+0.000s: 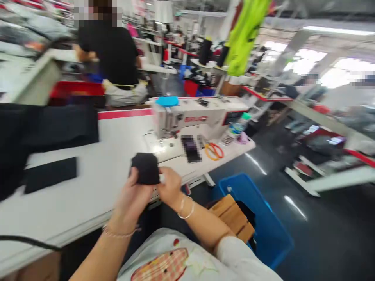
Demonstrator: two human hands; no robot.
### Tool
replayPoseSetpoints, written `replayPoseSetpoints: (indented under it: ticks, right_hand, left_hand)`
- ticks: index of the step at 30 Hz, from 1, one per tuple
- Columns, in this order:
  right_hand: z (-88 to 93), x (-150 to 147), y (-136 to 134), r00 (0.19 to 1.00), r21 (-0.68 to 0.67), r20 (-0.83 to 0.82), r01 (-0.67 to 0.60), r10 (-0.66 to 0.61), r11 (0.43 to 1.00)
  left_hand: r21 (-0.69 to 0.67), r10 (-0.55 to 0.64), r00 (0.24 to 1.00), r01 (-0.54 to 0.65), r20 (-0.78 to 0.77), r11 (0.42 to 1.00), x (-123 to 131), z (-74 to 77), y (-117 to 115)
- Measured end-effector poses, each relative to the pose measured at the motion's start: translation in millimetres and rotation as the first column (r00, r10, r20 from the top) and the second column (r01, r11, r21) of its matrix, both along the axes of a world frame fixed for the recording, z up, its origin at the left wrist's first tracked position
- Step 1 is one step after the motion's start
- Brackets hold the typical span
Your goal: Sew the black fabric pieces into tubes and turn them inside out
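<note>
The person's left hand (133, 201) and right hand (170, 185) had a small black cloth piece (145, 168) between them, raised just above the near edge of the desk (102, 169). The left fingers were closed on its left and lower side, thumb on top; the right fingers were pinched together at its right edge. It was held in front of the sewing machine (191, 117), near the needle end but apart from it, so no stitching was under way on it at this moment.

How much had been done to it could not be told: it looked compact, perhaps folded, but blur and dark colour hid any seam. The handling seemed to be at an in-between stage, with the piece in hand and not laid down. A flat black strip (51, 174) and a larger black cloth (66, 125) lay to the left on the desk, well apart from both hands; whether they were finished or waiting was unclear. The scissors (213, 151) lay unused to the right, beside the phone (191, 149).
</note>
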State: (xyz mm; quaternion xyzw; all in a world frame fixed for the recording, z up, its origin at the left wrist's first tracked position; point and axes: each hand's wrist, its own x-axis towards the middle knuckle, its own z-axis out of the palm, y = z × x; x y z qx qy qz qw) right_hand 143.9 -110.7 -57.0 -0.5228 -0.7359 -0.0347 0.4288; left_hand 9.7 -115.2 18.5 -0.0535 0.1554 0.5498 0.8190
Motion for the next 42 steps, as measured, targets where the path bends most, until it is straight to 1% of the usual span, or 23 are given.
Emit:
replayPoseSetpoints:
  ticks: [2, 4, 6, 10, 12, 14, 18, 20, 21, 23, 29, 31, 33, 36, 39, 42]
  right_hand:
    - [4.0, -3.3, 4.3, 0.987, 0.089, -0.158, -0.026, 0.040, 0.996]
    - [11.4, -9.1, 6.2, 0.971, 0.135, -0.224, -0.056, 0.085, 0.989]
    - [21.4, -15.4, 4.6, 0.966, 0.173, -0.236, -0.061, 0.102, 0.983]
    - [39.2, -25.8, 0.1, 0.975, 0.207, -0.211, -0.023, 0.068, 0.978]
    - [42.2, -28.4, 0.8, 0.983, 0.187, -0.179, -0.005, 0.039, 0.982]
    - [39.8, -27.8, 4.0, 0.993, 0.132, -0.115, 0.010, 0.005, 0.991]
    - [27.4, -17.4, 11.6, 0.996, -0.051, 0.085, 0.012, -0.007, 0.999]
    - [24.8, -11.6, 13.1, 0.987, -0.099, 0.159, 0.009, 0.007, 0.995]
    - [25.3, -9.5, 13.3, 0.983, -0.104, 0.183, 0.006, 0.013, 0.995]
    - [29.9, -6.9, 13.0, 0.976, -0.092, 0.217, -0.002, 0.022, 0.996]
    - [51.9, -7.0, 5.0, 0.946, -0.045, 0.322, -0.028, 0.041, 0.999]
    - [56.7, -8.4, -1.9, 0.936, -0.024, 0.348, -0.042, 0.048, 0.999]
    - [59.5, -10.2, -10.3, 0.928, 0.002, 0.367, -0.059, 0.054, 0.998]
    - [58.9, -13.4, -20.2, 0.923, 0.006, 0.381, -0.057, 0.050, 0.998]
    - [51.3, -15.7, -21.1, 0.925, -0.054, 0.379, -0.012, 0.032, 0.998]
    - [40.9, -14.8, -16.1, 0.935, -0.132, 0.352, 0.000, 0.047, 0.991]
  left_hand:
    - [-0.005, 0.141, 0.987, -0.142, -0.077, 0.990, 3.2, -2.9, 3.0]
    - [-0.023, 0.191, 0.972, -0.196, -0.137, 0.980, 6.7, 1.8, 5.8]
    - [-0.040, 0.228, 0.960, -0.237, -0.160, 0.971, 8.9, 13.3, 4.2]
    - [-0.096, 0.247, 0.948, -0.270, -0.202, 0.958, 9.3, 39.8, -4.4]
    - [-0.129, 0.245, 0.945, -0.276, -0.216, 0.953, 8.4, 45.7, -6.0]
    - [-0.132, 0.248, 0.945, -0.280, -0.214, 0.951, 7.2, 42.9, -4.6]
    - [-0.021, 0.242, 0.954, -0.250, -0.179, 0.968, 4.1, 20.1, 3.5]
    - [0.015, 0.233, 0.955, -0.235, -0.182, 0.972, 2.0, 10.4, 7.4]
    - [0.022, 0.233, 0.954, -0.233, -0.190, 0.972, 0.8, 7.9, 9.0]
    - [0.040, 0.236, 0.949, -0.232, -0.209, 0.972, -1.4, 7.6, 11.1]
    - [0.103, 0.252, 0.928, -0.233, -0.275, 0.967, -5.5, 19.4, 15.6]
    - [0.120, 0.237, 0.927, -0.211, -0.289, 0.970, -7.2, 19.5, 18.7]
    - [0.158, 0.204, 0.937, -0.164, -0.283, 0.974, -8.6, 17.7, 22.4]
    - [0.243, 0.149, 0.954, -0.085, -0.260, 0.966, -8.9, 15.3, 25.9]
    - [0.299, 0.125, 0.959, -0.046, -0.253, 0.953, -5.6, 16.1, 23.9]
    - [0.318, 0.097, 0.969, -0.021, -0.225, 0.948, -0.5, 18.3, 18.4]
